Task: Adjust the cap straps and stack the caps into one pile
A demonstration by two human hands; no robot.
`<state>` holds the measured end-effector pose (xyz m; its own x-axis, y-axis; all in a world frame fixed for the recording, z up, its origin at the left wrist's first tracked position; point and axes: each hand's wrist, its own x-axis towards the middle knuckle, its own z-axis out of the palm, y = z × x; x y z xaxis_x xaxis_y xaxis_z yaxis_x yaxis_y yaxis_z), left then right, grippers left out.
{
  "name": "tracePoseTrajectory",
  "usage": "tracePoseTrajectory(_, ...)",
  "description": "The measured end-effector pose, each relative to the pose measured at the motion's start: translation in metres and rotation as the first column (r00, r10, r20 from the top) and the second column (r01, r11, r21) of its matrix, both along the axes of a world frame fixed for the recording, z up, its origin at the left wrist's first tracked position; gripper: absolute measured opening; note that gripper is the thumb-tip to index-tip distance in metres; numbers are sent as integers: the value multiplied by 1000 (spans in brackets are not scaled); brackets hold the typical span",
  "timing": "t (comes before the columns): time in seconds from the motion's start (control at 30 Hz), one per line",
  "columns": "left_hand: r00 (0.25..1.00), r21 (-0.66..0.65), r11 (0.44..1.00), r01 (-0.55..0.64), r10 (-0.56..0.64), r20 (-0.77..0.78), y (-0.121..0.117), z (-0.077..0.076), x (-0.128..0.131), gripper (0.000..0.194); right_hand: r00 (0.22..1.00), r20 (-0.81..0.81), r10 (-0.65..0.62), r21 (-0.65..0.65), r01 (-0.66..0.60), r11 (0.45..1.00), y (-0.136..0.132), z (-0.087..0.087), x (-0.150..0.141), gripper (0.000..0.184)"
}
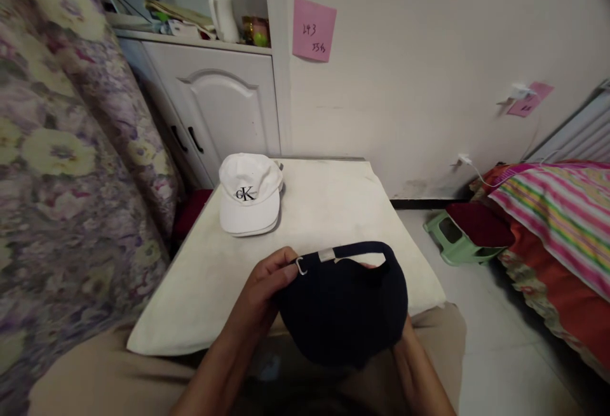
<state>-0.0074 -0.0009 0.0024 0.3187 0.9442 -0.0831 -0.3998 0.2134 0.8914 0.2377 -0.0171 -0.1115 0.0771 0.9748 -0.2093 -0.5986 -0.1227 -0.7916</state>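
A dark navy baseball cap [345, 314] is held up over the near edge of the table, its back strap and opening facing upward. At the cap's left side, by the metal strap buckle, my left hand [269, 279] pinches the edge between thumb and fingers. My right hand [405, 340] is on the cap's right side, mostly behind it; a bit of finger shows through the strap opening. Farther off, a white cap [250, 194] with black letters on its front rests at the table's back left, touched by neither hand.
The cream-covered table [333, 206] meets the wall. A floral curtain [81, 149] hangs at left beside a white cabinet [219, 92] with a jug [223, 16] on it. On the right are a green stool [450, 238] and a bed [567, 213] with striped bedding.
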Motion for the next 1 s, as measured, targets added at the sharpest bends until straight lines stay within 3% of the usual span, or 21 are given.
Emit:
tracePoseTrajectory(0.13,994,-5,999,54,-55,-95,-15,-2,2,27,978,140,-153,78,143,987,-5,41,19,28)
tracePoseTrajectory(0.27,979,-4,996,86,-85,-184,-23,0,8,27,914,329,-238,349,117,930,-14,90,33,26)
tracePoseTrajectory(0.37,967,10,994,106,-101,-233,-25,2,12,27,761,602,-242,501,-123,857,-20,124,28,17)
tracePoseTrajectory(0.47,961,12,992,124,-117,-251,-27,2,15,26,565,812,-145,452,-451,770,-23,146,12,21)
tracePoseTrajectory(0.57,959,10,992,129,-122,-257,-28,1,16,24,459,886,-64,372,-622,689,-20,148,-4,33)
tracePoseTrajectory(0.7,962,5,991,134,-128,-241,-31,0,16,24,422,906,27,290,-666,687,-15,137,-15,28)
tracePoseTrajectory(0.87,962,-8,985,173,-171,-211,-30,-1,15,26,440,895,73,266,-658,705,-13,131,-17,20)
tracePoseTrajectory(1.0,955,-5,975,222,-219,-200,-28,-2,14,27,501,854,143,293,-689,663,-8,131,-19,20)
